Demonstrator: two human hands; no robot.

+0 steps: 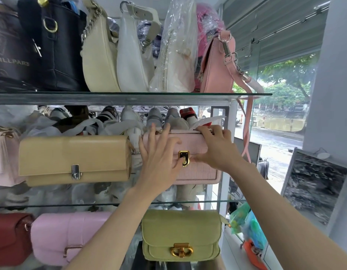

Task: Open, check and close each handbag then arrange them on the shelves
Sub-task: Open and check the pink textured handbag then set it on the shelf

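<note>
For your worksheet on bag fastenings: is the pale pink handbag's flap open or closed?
Closed: the pale pink handbag has its flap lying flat down the front, with the gold clasp seated on it.

Both bare arms reached up and forward, hands side by side.

The left hand [159, 152] lay flat with its fingers [153, 131] spread and straight, thumb pointing right. The right hand [215, 148] sat just beside it, knuckles up, fingers curled over at the top, thumb tucked low toward the left thumb. Both forearms rose from the lower edge, the right one thicker in view.
</note>
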